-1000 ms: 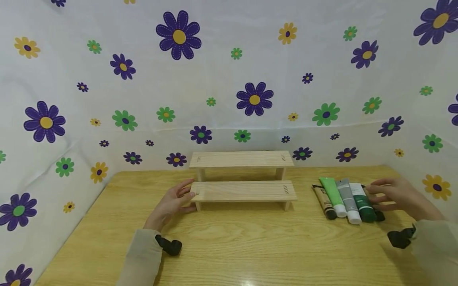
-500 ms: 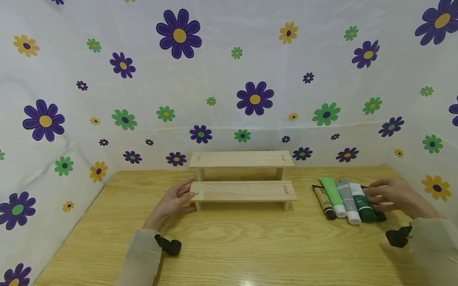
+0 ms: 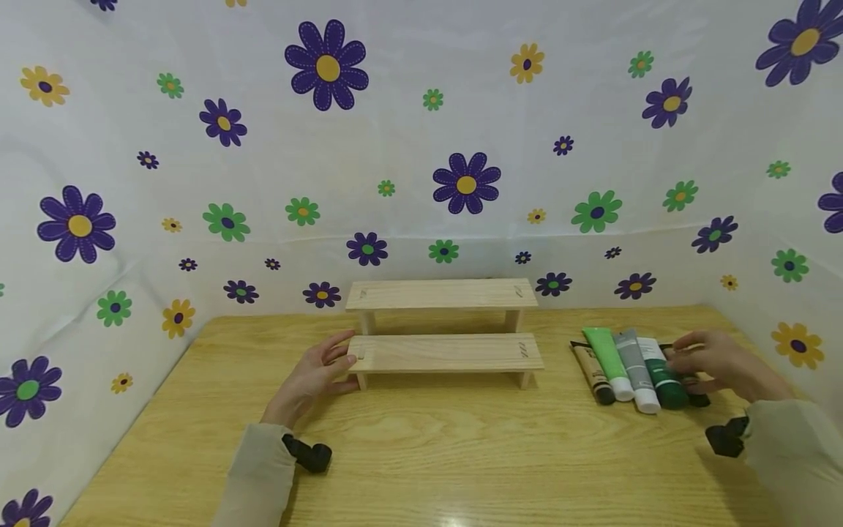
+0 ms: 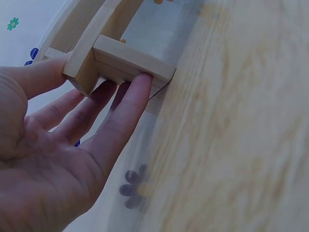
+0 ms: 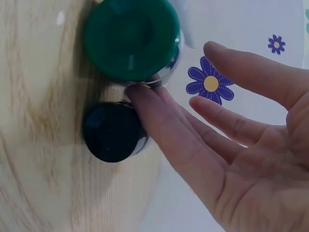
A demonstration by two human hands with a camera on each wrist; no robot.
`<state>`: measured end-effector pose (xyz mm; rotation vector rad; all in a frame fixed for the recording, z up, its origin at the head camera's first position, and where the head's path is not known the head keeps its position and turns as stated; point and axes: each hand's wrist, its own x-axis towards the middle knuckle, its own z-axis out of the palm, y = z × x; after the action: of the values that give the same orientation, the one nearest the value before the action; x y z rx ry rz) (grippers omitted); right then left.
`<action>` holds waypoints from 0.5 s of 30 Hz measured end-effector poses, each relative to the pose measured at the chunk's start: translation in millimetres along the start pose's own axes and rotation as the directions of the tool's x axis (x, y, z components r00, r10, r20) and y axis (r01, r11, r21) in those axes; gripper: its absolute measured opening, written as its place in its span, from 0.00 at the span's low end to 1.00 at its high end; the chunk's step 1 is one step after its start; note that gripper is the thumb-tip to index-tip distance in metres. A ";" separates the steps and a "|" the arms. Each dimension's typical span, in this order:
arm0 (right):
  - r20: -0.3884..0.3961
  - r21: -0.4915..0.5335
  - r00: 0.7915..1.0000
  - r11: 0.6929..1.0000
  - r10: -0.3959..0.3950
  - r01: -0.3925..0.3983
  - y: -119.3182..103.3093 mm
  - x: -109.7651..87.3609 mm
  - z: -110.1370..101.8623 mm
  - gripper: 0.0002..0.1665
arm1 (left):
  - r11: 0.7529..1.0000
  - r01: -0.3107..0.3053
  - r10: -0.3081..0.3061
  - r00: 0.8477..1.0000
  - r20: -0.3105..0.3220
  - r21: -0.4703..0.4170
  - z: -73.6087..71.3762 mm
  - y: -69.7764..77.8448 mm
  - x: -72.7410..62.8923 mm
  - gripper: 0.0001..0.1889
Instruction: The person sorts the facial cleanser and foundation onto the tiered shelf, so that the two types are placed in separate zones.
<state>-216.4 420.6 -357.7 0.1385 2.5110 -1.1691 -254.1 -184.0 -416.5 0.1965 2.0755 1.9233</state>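
In the head view a two-tier wooden display stand (image 3: 446, 353) stands upright at the back of the table. My left hand (image 3: 315, 380) grips the left end of its lower tier. The left wrist view has the thumb on the top board's end and fingers (image 4: 126, 113) against the leg. My right hand (image 3: 724, 360) hovers over the right end of a row of squeeze tubes, its fingers loosely bent and spread. In the right wrist view one fingertip touches the black-capped tube (image 5: 112, 133), beside the green-capped tube (image 5: 130, 41). The black-capped tube is mostly hidden by the hand in the head view.
Left of the green tube lie a grey tube (image 3: 637, 373), a light green tube (image 3: 606, 362) and a tan tube (image 3: 591, 372) with a black cap. The wooden table (image 3: 421, 461) meets a flower-printed cloth (image 3: 395, 132) at the back and sides.
My right hand has moved slightly left and over the rightmost tube, its fingers closer to the tubes. The left hand keeps its place on the stand.
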 end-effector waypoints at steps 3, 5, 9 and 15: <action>0.000 -0.014 1.000 1.000 -0.018 0.018 -1.2 -0.7 2.7 0.36 | 1.000 -0.003 0.003 1.000 0.009 0.001 -0.1 -0.6 -0.3 0.32; -0.007 -0.036 0.999 0.999 -0.032 0.032 -2.6 -0.5 4.3 0.36 | 1.000 -0.006 0.006 1.000 0.015 -0.001 -0.1 -0.8 -0.2 0.32; -0.030 -0.070 0.999 0.997 -0.021 0.019 -5.7 1.9 7.1 0.35 | 1.000 -0.005 0.005 1.000 0.014 0.000 -0.5 -1.3 0.4 0.32; -0.041 -0.090 0.999 0.996 0.025 -0.029 -6.7 7.1 10.0 0.34 | 1.000 -0.008 0.008 1.000 0.017 -0.002 -1.5 -1.3 0.0 0.32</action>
<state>-221.7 408.2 -361.4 0.1738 2.5834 -1.0503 -254.5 -185.6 -417.8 0.2202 2.0656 1.9212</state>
